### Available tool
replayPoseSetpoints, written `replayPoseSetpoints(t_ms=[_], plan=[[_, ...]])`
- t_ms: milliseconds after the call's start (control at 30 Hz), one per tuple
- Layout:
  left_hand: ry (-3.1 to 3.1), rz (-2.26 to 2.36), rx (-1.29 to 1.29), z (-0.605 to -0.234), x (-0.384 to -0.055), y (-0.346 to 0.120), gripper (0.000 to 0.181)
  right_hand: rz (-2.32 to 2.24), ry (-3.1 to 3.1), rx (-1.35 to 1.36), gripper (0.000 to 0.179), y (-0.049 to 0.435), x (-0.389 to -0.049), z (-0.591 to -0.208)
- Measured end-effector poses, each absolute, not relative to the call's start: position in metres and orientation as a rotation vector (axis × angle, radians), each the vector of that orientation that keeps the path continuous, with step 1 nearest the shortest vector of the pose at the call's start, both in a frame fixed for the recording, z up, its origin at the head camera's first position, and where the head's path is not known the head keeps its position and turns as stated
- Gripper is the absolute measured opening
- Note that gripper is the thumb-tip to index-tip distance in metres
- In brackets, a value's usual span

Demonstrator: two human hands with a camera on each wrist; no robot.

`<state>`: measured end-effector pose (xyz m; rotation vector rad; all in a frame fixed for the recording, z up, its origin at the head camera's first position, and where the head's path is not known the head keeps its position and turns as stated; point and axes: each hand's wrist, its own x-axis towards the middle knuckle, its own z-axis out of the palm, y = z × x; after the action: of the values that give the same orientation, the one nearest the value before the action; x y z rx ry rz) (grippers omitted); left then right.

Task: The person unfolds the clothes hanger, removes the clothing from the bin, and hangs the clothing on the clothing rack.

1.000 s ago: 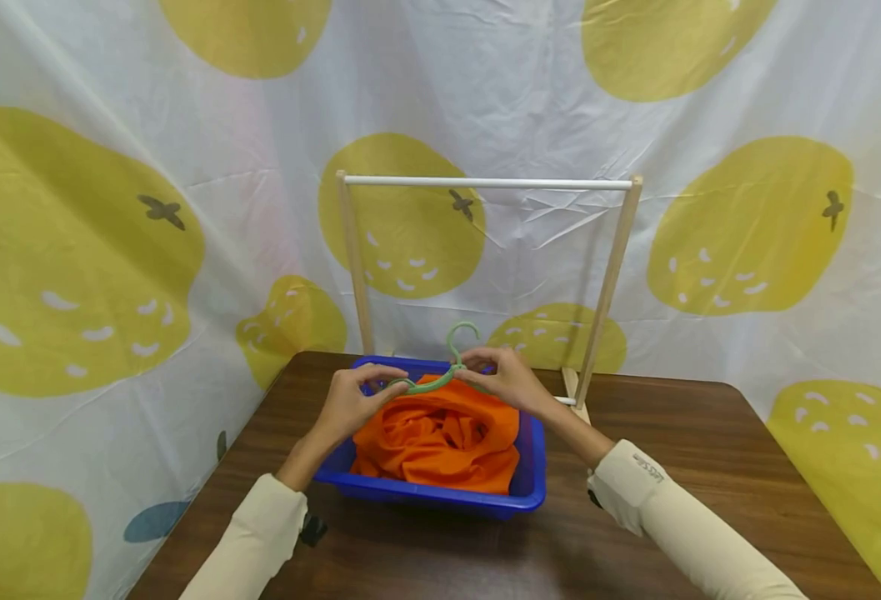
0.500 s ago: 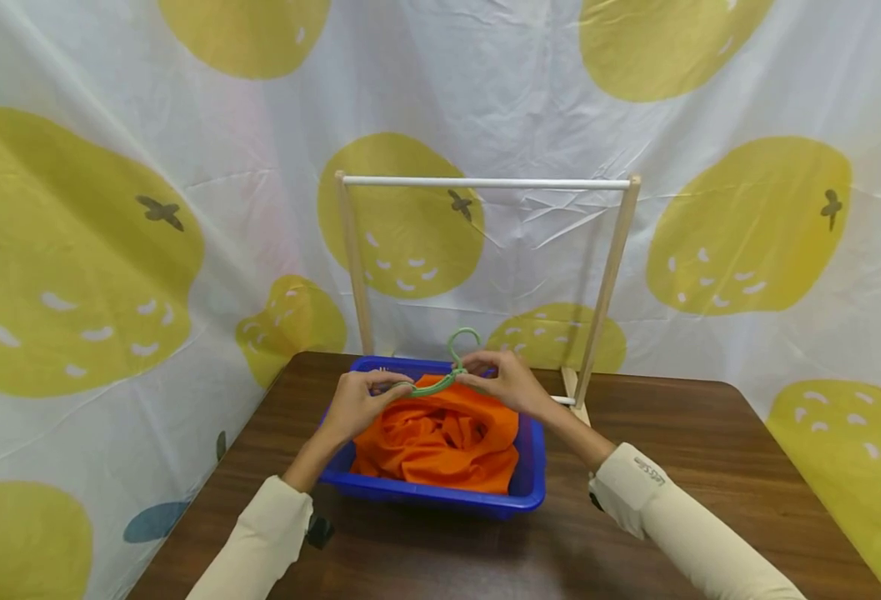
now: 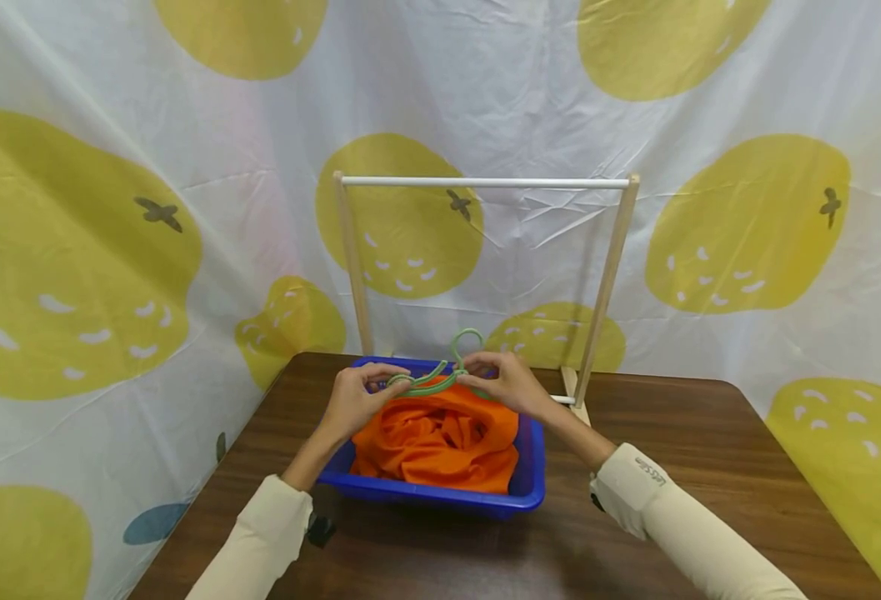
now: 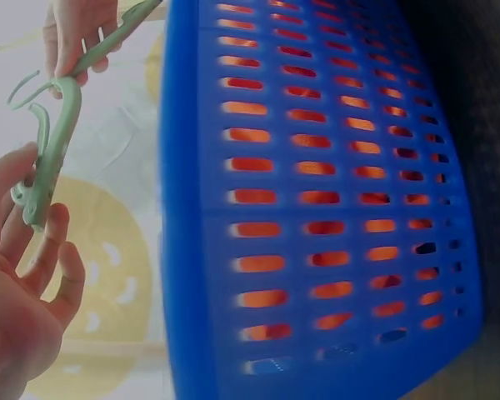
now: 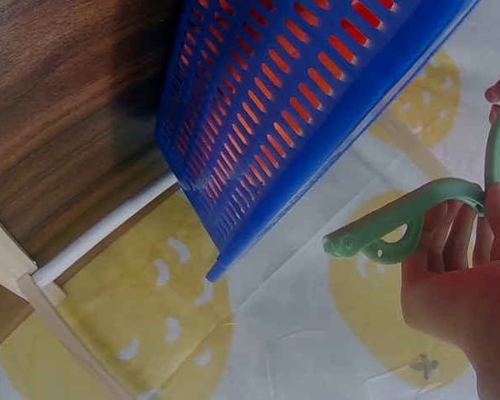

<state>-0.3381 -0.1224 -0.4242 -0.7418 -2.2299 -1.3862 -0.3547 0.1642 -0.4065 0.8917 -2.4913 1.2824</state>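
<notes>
A green plastic clothes hanger (image 3: 434, 388) is held up over the far part of a blue basket (image 3: 440, 493), its hook pointing upward. My left hand (image 3: 357, 397) pinches the hanger's left end between thumb and fingers. Close to the base of the hook, my right hand (image 3: 506, 382) grips it. Between the hands a thin green strip stands up from the hanger's left arm. In the right wrist view the other hanger arm (image 5: 400, 212) sticks out past the right hand, with a small loop under it. Orange cloth (image 3: 440, 446) lies bunched in the basket, below both hands.
Behind the basket stands a rack with wooden posts (image 3: 611, 292) and a white top bar (image 3: 485, 182). The basket rests on a dark wooden table (image 3: 680, 467). A white curtain with yellow fruit prints (image 3: 748, 225) hangs around the back and sides.
The thin green strip has come up from the hanger's left arm between the hands. The hook has shifted slightly right and down. Both hands keep their hold, nearly in place.
</notes>
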Motion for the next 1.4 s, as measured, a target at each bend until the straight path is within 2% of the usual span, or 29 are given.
replayPoseSetpoints(t_ms=[367,833,1400], plan=[[-2.317,-1.350,-0.826,-0.414,-0.338,-0.111,0.024,1.229,-2.498,0.963,0.024,0.159,-0.356,-0.407],[-2.285,-1.267,-0.919,-0.409,-0.341,-0.100,0.023,1.200,-2.523,1.015,0.019,0.154,-0.352,-0.405],[-2.063,-1.340,-0.853,-0.394,-0.339,-0.135,0.033,1.185,-2.523,0.952,0.021,0.158,-0.352,-0.407]])
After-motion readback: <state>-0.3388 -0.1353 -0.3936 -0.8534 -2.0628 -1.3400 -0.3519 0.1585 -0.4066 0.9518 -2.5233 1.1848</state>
